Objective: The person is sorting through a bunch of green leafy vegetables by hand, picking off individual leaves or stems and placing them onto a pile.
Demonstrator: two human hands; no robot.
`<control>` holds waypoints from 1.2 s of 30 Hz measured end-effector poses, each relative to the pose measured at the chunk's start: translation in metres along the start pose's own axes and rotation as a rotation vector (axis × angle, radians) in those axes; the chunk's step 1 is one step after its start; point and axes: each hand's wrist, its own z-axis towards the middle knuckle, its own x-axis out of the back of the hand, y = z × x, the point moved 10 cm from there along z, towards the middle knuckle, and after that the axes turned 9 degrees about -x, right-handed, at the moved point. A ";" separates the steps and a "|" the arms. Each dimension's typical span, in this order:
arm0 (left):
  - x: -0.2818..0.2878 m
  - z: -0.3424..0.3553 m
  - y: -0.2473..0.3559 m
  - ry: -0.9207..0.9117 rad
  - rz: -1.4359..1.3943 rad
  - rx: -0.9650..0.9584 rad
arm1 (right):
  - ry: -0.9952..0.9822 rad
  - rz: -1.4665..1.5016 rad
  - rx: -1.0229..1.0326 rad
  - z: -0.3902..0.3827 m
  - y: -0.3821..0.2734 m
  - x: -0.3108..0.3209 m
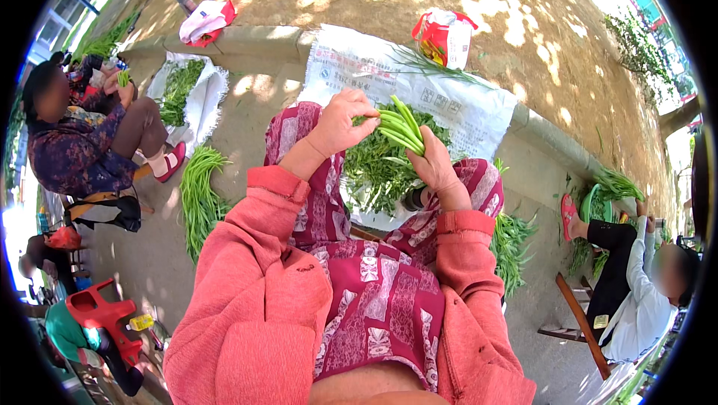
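Observation:
A small bunch of pale green leafy-vegetable stalks [402,127] is held above my lap. My right hand [435,162] wraps round its lower right end, thumb on top. At the upper left end, the fingers of my left hand [342,122] are bent and pinched against the stalk ends, with a bit of dark green leaf below them. Under both hands, between my knees, a heap of loose green leaves [378,173] lies on a spread white woven sack [426,91]. My hands partly hide the heap.
Long green stalks [200,199] lie on the ground to my left; a leafy bundle [512,244] lies by my right knee. Red-and-white bags [443,37] stand beyond the sack near a low kerb [553,136]. Seated people are at both sides, with a red stool [101,315] at left.

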 end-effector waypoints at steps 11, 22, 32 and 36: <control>0.003 0.005 0.023 0.053 0.159 -0.122 | -0.013 -0.016 0.025 -0.002 -0.010 -0.002; 0.057 -0.008 -0.020 0.532 0.057 0.135 | 0.035 0.071 -0.017 -0.003 -0.004 0.008; 0.024 -0.006 -0.022 0.375 0.028 0.136 | 0.030 0.104 -0.011 -0.006 -0.006 0.013; 0.015 -0.007 -0.025 0.270 0.000 0.137 | 0.064 0.121 0.007 -0.005 -0.002 0.012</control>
